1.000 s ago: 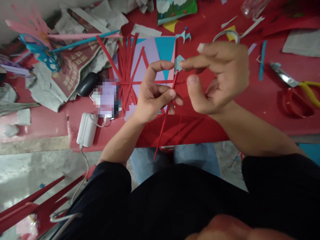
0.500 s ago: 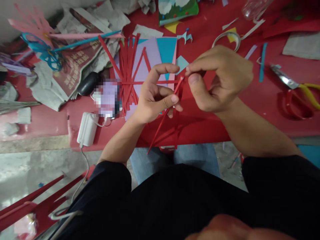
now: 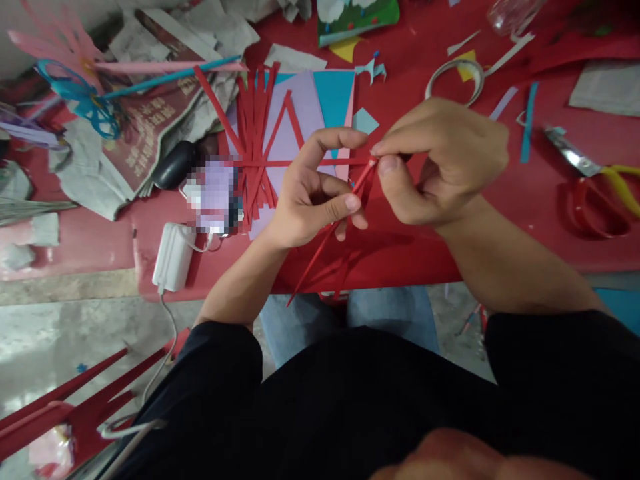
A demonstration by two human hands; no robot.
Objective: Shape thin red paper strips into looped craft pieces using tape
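You are looking down at a red surface crowded with paper craft scraps, your dark sleeves and blue-jeaned knees at the bottom of the view. Crumpled newspaper spreads across the far left of the surface, with a pink and blue paper flower lying on it. In the middle sits a sheet of lilac and teal paper, and a fan of cut red strips lies across it. At the far right rest scissors with red and yellow handles; beyond your hands lies a tape ring. To the left, near the surface's front edge, are a black mouse and a white charger with its cord hanging to the floor. Your left hand is held over the front part of the surface, its forefinger curved up and its thumb pressed to its fingers, the grip closed on a thin red paper strip that slants down and to the left past the surface's edge, with other loose strips hanging just beside it. Your right hand meets it from the right, thumb and forefinger pinched tight on the upper end of the same strip, so the two hands nearly touch at the fingertips
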